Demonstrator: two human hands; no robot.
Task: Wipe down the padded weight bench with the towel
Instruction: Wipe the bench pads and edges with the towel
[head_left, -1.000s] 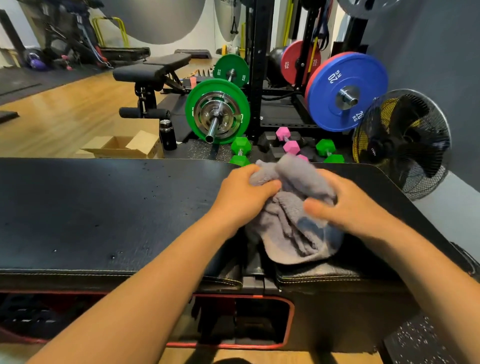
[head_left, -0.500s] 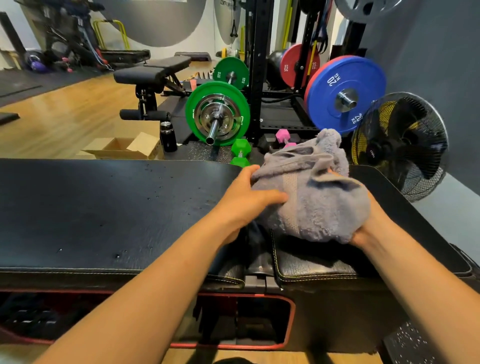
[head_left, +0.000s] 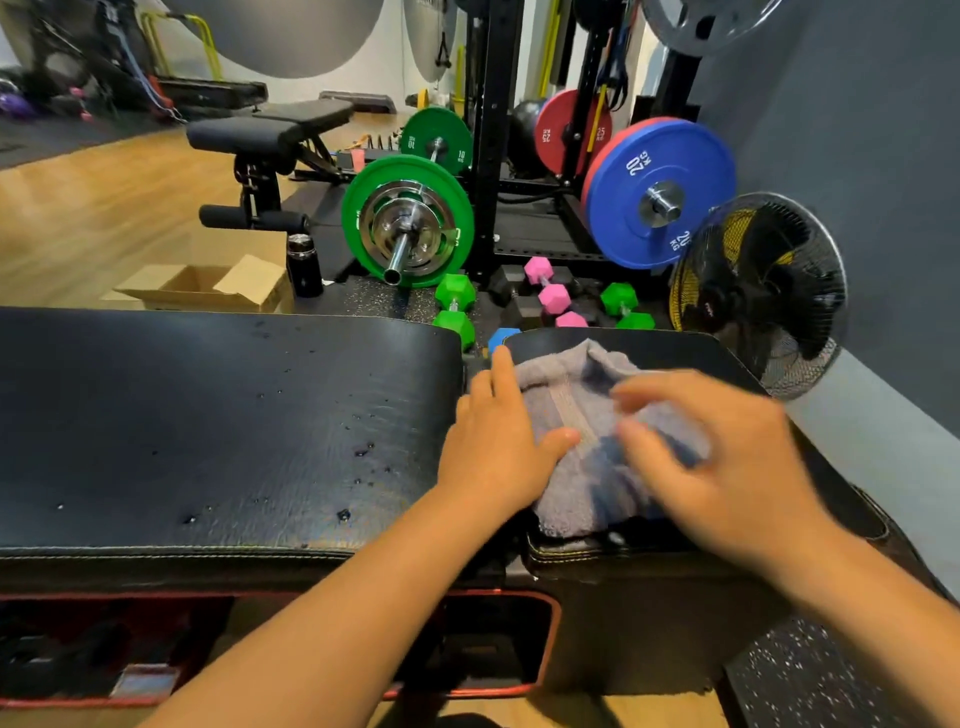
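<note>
The weight bench (head_left: 208, 426) runs across the near view: a long black pad on the left, dotted with drops of liquid (head_left: 363, 449), and a short black pad (head_left: 675, 345) on the right, with a narrow gap between them. A red-edged frame (head_left: 540, 644) shows below.

The grey towel (head_left: 566, 395) lies bunched on the short pad, at its left end. The left hand (head_left: 493, 447) rests on the towel's left edge with fingers nearly straight and the thumb laid on the cloth. The right hand (head_left: 727, 467) is over the towel's right side, fingers spread and loosely bent. It is blurred, so I cannot tell whether it grips.

Beyond the bench, on the wooden floor (head_left: 78, 208), stand an open cardboard box (head_left: 208, 288) and a black bottle (head_left: 304, 265), with a second padded bench (head_left: 270, 130) farther back. To the right come a barbell with a large green plate (head_left: 410, 228), green dumbbells (head_left: 454, 306) and pink dumbbells (head_left: 545, 286) on the dark mat, and a black fan (head_left: 758, 291) by the grey wall.

A small green plate (head_left: 436, 137) reads "10", a red plate (head_left: 571, 132) "25", and a blue plate (head_left: 660, 192) "20 KG".
</note>
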